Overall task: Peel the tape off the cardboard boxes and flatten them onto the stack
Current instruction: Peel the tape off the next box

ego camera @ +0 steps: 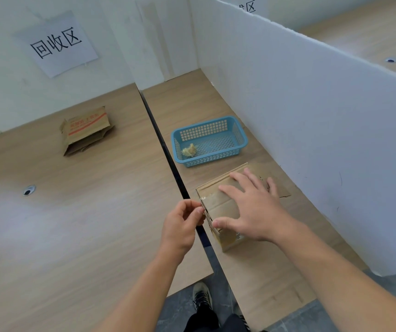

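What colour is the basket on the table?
The basket is light blue, with little holes all over its walls. The head view shows it clearly.

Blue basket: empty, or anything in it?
Not empty. The blue basket holds one crumpled yellowish wad, likely peeled tape, in its near left corner.

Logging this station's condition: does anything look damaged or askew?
The cardboard box under the right hand has a torn, jagged edge on its far flap. The flattened boxes on the left table lie fanned, not squared. The white partition's top edge is ragged.
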